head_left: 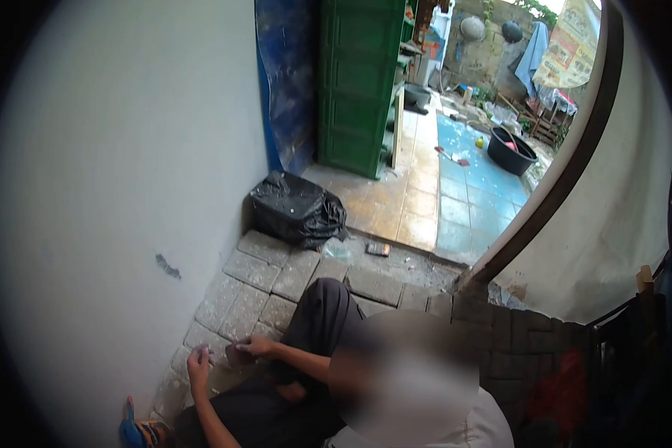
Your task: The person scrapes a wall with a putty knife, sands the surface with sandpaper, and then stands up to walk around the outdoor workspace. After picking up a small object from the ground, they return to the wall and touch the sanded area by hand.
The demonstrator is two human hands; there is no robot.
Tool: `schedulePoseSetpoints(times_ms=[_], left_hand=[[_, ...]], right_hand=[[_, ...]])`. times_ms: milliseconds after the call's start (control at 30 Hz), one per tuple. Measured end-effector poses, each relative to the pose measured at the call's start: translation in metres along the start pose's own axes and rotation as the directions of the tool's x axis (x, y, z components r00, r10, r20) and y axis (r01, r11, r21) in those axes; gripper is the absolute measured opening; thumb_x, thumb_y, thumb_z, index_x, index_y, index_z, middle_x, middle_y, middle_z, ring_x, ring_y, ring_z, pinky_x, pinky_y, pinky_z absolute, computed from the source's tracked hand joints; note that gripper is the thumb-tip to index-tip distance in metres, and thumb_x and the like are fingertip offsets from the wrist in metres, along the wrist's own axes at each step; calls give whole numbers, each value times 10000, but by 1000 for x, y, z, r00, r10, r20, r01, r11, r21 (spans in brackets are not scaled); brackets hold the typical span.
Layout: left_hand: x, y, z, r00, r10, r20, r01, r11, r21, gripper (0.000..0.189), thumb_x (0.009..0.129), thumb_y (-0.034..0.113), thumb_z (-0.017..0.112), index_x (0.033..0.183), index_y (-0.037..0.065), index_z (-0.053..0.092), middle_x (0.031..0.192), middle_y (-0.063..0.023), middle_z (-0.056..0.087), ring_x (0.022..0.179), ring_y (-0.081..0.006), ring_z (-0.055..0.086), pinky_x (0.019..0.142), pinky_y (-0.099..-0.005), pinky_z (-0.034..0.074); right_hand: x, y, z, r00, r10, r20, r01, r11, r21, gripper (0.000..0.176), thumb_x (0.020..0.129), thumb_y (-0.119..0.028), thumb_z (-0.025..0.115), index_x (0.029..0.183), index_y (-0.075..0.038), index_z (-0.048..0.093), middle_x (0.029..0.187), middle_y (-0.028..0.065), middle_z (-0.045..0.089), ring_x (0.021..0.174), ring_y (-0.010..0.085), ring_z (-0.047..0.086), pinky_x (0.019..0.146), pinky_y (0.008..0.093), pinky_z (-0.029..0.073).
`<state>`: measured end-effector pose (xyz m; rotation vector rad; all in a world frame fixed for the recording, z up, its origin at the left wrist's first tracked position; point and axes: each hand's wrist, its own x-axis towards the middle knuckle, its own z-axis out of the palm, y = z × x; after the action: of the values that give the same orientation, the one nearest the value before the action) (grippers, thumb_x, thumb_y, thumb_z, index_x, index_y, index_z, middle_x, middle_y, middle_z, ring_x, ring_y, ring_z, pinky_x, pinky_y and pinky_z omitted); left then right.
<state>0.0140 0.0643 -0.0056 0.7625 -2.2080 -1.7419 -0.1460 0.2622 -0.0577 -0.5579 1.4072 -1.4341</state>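
My left hand [198, 358] is raised near the white wall, fingertips pinched together; a small pale bit may be between them, too small to name. Close beside it, my right hand [257, 346] grips a flat dark-brown piece [237, 357] whose kind I cannot make out. Both hands are in front of my crossed legs in dark trousers [317, 321], above the grey paving blocks [240, 306]. A gap separates the two hands. A blurred patch hides much of the lower middle of the view.
A white wall [127, 187] borders the left. Ahead lie a black plastic bag [299, 209], a small dark packet [377, 249] and a raised tiled step. Beyond are a green cabinet [358, 89] and a black tub [511, 151]. A blue-and-orange object [143, 433] lies at lower left.
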Motion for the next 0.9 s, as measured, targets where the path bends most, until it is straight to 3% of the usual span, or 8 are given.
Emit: schedulePoseSetpoints(times_ms=[100,233,300,433,533,633,700,900], left_hand=[[-1,-10,-2,998,55,-3,-55,998,40,296,1003,188,587,1189,-38,622,953,-75,693,791,-122,626,631,-260,488],[-3,-28,-4,995,90,38,-94,988,123,310,1001,203,601,1204,-29,624,982,-72,698,821,-120,632,617,-257,484],[-17,-1,4,984,-177,23,170,971,170,317,991,209,631,1208,-22,626,1018,-77,701,841,-113,635,639,-239,479],[-12,-7,3,986,-90,138,85,996,41,335,985,227,651,1200,-28,625,1036,-78,702,849,-104,635,636,-235,476],[-13,-6,4,991,-11,135,14,1000,-17,326,978,235,665,1156,-36,629,999,-60,700,825,-95,631,615,-232,470],[-21,-1,9,996,-21,83,24,999,-29,290,953,189,695,1113,-41,621,924,-56,688,775,-91,626,586,-229,462],[-23,2,11,997,-50,64,44,995,89,248,921,107,716,1081,-46,605,858,-62,663,703,-101,622,563,-227,476],[-22,-9,8,995,-103,1,103,992,67,202,891,34,719,1020,-57,593,814,-88,642,641,-142,631,531,-247,515]], right_hand=[[3,2,1,999,52,-16,-53,994,-99,377,995,-329,624,1249,-57,683,1024,51,714,867,155,660,732,334,549],[1,-2,2,997,-38,67,38,999,-1,383,999,-336,620,1262,-63,671,1063,48,712,905,152,655,766,333,546],[-4,-5,5,983,-72,169,58,994,91,402,1002,-341,617,1291,-62,645,1107,42,705,944,153,648,805,328,539],[-4,-4,5,974,-145,176,128,987,102,420,1009,-348,605,1319,-65,621,1139,37,696,967,155,646,835,335,537],[-6,-6,6,989,-121,83,116,991,61,405,1003,-342,609,1292,-59,639,1108,52,706,954,169,656,835,350,543],[-1,3,7,986,-163,-38,156,977,-146,364,968,-297,648,1234,-49,673,1060,98,732,933,188,678,831,361,546],[0,7,10,935,-337,-112,253,853,-456,316,918,-241,688,1159,-37,706,1006,138,746,910,199,694,819,360,545],[-12,-5,6,934,-355,24,345,885,-314,294,877,-216,724,1112,-39,727,980,158,749,897,219,709,816,374,542]])
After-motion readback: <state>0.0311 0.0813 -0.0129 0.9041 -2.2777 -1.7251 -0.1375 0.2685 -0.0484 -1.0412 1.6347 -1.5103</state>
